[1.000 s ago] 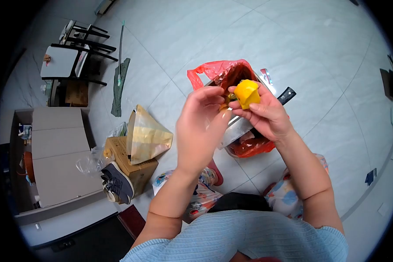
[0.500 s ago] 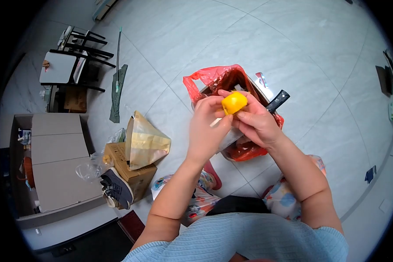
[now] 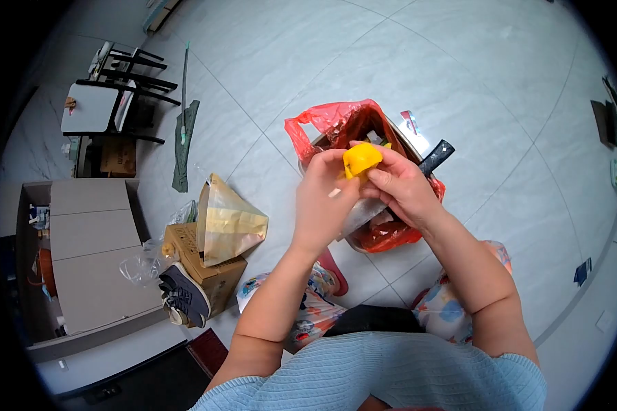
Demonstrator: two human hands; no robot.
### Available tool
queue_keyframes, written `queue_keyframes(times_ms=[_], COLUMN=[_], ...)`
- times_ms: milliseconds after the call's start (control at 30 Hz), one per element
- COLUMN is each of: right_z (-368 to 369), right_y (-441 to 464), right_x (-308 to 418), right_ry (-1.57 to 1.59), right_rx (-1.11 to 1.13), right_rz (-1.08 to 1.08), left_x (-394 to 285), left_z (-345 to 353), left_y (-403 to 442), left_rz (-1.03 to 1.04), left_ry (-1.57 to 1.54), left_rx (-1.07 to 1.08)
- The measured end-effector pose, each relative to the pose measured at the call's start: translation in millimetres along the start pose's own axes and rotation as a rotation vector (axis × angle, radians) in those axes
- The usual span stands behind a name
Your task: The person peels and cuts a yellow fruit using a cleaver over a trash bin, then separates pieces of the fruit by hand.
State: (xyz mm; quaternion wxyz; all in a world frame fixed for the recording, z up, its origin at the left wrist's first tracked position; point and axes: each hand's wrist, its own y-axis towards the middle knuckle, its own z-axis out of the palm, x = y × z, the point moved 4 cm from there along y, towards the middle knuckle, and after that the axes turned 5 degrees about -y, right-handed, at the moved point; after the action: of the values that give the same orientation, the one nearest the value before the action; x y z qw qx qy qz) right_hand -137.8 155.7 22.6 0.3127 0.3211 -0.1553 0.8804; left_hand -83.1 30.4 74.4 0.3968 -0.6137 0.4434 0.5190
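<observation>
A small bright yellow piece (image 3: 362, 160), too unclear to name, is held between both hands. My left hand (image 3: 328, 195) has its fingertips closed on its left side. From the right, my right hand (image 3: 404, 185) grips it with thumb and fingers. Right beneath the hands is a container lined with a red plastic bag (image 3: 336, 118), whose contents are partly hidden. A black handle (image 3: 437, 157) sticks out past the container's right side, and the hands cover part of the metal below it.
On the left stand a cardboard box (image 3: 219, 277), a paper bag (image 3: 232, 222) and dark shoes (image 3: 185, 294). Farther off are a folded green umbrella-like item (image 3: 184, 154), chairs (image 3: 89, 108) and a grey cabinet (image 3: 96, 219). A pink slipper (image 3: 332, 272) is near the container.
The left hand has come up against the yellow piece, which moved left and slightly down and turned between the fingers. The view has shifted slightly.
</observation>
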Motion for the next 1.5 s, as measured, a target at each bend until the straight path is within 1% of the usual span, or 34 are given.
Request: queue_keyframes(times_ms=[33, 100, 133, 200, 233, 300, 333, 367, 400, 433, 500, 567, 633, 667, 733, 867, 933, 967, 1067, 1100, 1167, 1200, 1233, 1300, 1333, 1367, 1433, 1467, 1500], right_z=[0.9, 1.2, 0.7, -4.8, -13.4, -25.7, -28.4, -25.1, -20.4, -19.2, -16.5, -14.7, -16.8, -19.7, -29.3, -31.2, -21.6, -19.1, -6.1, -5.3, -4.5, -4.9, -2.9, 8.5, 11.4, 16.0, 26.7, 29.1, 27.7], right_y=[1.5, 0.6, -0.2, 1.3, 3.9, 2.3, -0.4, -3.6, -6.7, -7.9, -10.8, -13.3, -16.5, -16.4, -14.6, -8.4, -7.5, -6.3, -10.4, -11.6, -15.3, -16.5, -17.3, -22.7, -23.2, -22.8, -22.9, -23.0, -23.3], right_x=[1.0, 3.0, 6.0, 15.1, 12.9, 20.9, 23.3, 26.3, 24.3, 20.0, 15.9, 15.2, 14.3, 11.4, 3.0, 0.7, 9.5, 14.5, 47.3, 56.4, 73.5, 79.2, 76.9, 71.9, 64.7, 57.2, 45.4, 41.0, 39.2], right_ry=[0.0, -0.175, -0.174, -0.41, -0.414, -1.007, -1.007, -1.463, -1.914, -1.913, -2.04, -2.048, -2.176, -2.176, -2.232, -2.314, -2.148, -2.146, -2.037, -2.036, -1.953, -1.88, -1.879, -1.656, -1.624, -1.625, -1.611, -1.616, -1.619], right_rx=[0.004, -0.058, -0.059, -0.022, -0.039, -0.066, -0.065, 0.02, 0.115, 0.121, 0.037, 0.057, -0.016, -0.015, -0.022, 0.023, 0.004, 0.009, -0.057, -0.053, -0.033, -0.019, -0.022, -0.049, -0.055, -0.063, -0.126, -0.136, -0.142], right_rz=[0.0, 0.037, 0.039, 0.0, -0.055, -0.001, 0.0, -0.1, -0.21, -0.208, -0.304, -0.274, -0.324, -0.324, -0.219, -0.229, -0.485, -0.491, -0.626, -0.631, -0.734, -0.791, -0.79, -0.948, -0.981, -0.978, -1.039, -1.032, -1.03], left_x=[1.2, 8.0, 6.9, 11.5, 11.8, 13.4, 16.2, 19.0, 18.6, 19.1, 20.5, 17.5, 17.4, 16.7, 15.0, 6.2, 3.3, 3.6, 2.5, 1.2, -5.2, -4.0, -2.2, 0.8, 7.8, 10.6, 11.5, 11.9, 9.5], left_z=[-2.4, -7.2, -7.7, -10.0, -12.4, -16.8, -20.0, -23.2, -24.8, -25.9, -27.5, -28.0, -22.8, -23.3, -24.7, -26.9, -32.4, -36.1, -54.6, -59.6, -70.1, -73.7, -73.1, -66.9, -62.7, -59.9, -46.3, -41.7, -36.6], left_y=[2.1, 4.0, 5.3, 7.3, 7.2, 9.8, 11.0, 11.9, 11.5, 10.9, 10.9, 11.8, 11.1, 11.2, 12.4, 12.7, 12.7, 13.8, 19.9, 21.3, 24.3, 25.9, 25.3, 24.5, 23.9, 23.0, 19.4, 16.9, 16.0], left_rz=[0.001, -0.124, -0.126, -0.328, -0.33, -0.233, -0.17, -0.104, -0.108, -0.11, -0.1, -0.085, -0.362, -0.362, -0.344, -0.327, -0.284, -0.28, -0.166, -0.162, -0.043, -0.029, -0.031, -0.062, -0.11, -0.115, -0.263, -0.308, -0.311], left_ry=[0.002, -0.077, -0.077, -0.292, -0.29, -0.061, 0.047, 0.151, 0.135, 0.126, 0.135, 0.157, -0.842, -0.842, -0.82, -0.817, -0.757, -0.756, -0.724, -0.723, -0.73, -0.746, -0.744, -0.761, -0.789, -0.789, -0.881, -0.851, -0.852], left_rx=[-0.003, -0.024, -0.024, -0.079, -0.084, 0.001, 0.037, 0.066, 0.07, 0.07, 0.059, 0.045, -0.024, -0.025, -0.033, -0.008, -0.023, -0.028, -0.023, -0.026, -0.048, -0.05, -0.048, -0.039, -0.035, -0.029, 0.129, 0.105, 0.111])
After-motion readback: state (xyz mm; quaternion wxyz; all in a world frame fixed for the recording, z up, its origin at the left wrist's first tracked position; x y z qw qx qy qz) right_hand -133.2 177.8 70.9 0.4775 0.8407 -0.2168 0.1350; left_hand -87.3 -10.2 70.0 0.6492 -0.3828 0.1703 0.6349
